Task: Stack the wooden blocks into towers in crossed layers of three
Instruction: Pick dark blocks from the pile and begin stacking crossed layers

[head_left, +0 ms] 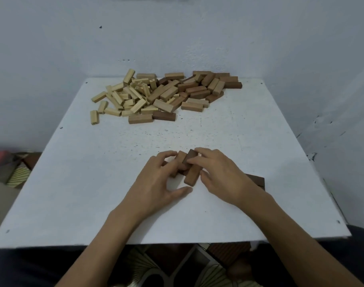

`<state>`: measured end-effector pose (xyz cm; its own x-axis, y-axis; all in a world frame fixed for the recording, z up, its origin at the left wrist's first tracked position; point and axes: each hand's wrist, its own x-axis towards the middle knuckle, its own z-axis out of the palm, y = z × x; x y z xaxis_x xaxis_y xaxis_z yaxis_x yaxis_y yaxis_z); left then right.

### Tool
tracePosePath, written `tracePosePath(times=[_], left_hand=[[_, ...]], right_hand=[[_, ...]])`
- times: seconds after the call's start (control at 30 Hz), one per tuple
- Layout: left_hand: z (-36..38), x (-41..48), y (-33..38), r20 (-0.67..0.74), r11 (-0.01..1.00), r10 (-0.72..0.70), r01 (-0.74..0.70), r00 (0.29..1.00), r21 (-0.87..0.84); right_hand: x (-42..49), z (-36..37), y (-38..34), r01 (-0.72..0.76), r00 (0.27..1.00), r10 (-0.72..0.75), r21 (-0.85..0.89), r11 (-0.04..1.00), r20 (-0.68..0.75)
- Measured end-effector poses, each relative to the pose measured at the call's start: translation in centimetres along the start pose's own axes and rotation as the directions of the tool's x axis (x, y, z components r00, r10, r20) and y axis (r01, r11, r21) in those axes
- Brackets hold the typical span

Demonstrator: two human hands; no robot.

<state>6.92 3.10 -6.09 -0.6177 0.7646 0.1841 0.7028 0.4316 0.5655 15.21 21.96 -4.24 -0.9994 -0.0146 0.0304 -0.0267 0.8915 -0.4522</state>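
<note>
A few brown wooden blocks (191,176) lie side by side in the middle of the white table (94,193), lengthwise away from me. My left hand (158,183) grips the left and middle blocks (181,157) with its fingers curled over them. My right hand (220,175) pinches the darker right block (191,155) between fingertips and thumb. Another dark block (257,180) lies on the table just behind my right wrist, partly hidden.
A big loose pile of blocks (166,94) covers the far part of the table, pale ones to the left, brown ones to the right. Walls close in behind and on the right. Patterned fabric (19,172) lies beside the table's left edge.
</note>
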Motion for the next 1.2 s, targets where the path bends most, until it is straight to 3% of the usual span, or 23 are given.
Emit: tracePosePath(times=[0.07, 0.13, 0.23, 0.4, 0.83, 1.2], left_hand=[[-0.8, -0.5, -0.6, 0.078, 0.997, -0.018, 0.024, 0.997, -0.075], [-1.7, -0.1, -1.1, 0.158, 0.993, -0.011, 0.029, 0.987, -0.113], [-2.9, 1.2, -1.2, 0.238, 0.998, 0.015, 0.002, 0.971, -0.07], [-3.0, 3.0, -1.4, 0.342, 0.999, 0.0, 0.013, 0.94, -0.035], [-1.3, 1.9, -1.8, 0.21, 0.995, 0.068, -0.051, 0.975, -0.082], [-1.2, 2.1, -1.1, 0.202, 0.997, 0.036, -0.022, 0.979, -0.07]], right_hand=[[-0.3, -0.2, 0.0, 0.04, 0.999, -0.04, -0.009, 0.999, 0.003], [-0.9, -0.8, 0.1, -0.03, 0.998, 0.029, 0.007, 1.0, 0.063], [-1.6, -1.5, 0.3, -0.064, 0.983, 0.055, 0.046, 0.997, 0.177], [-0.8, -1.3, 0.7, -0.043, 0.989, 0.037, 0.039, 0.998, 0.141], [-0.8, -0.7, 1.5, -0.009, 0.997, 0.002, 0.096, 0.995, 0.076], [-0.5, -1.1, 1.3, -0.01, 0.995, -0.001, 0.111, 0.994, 0.099]])
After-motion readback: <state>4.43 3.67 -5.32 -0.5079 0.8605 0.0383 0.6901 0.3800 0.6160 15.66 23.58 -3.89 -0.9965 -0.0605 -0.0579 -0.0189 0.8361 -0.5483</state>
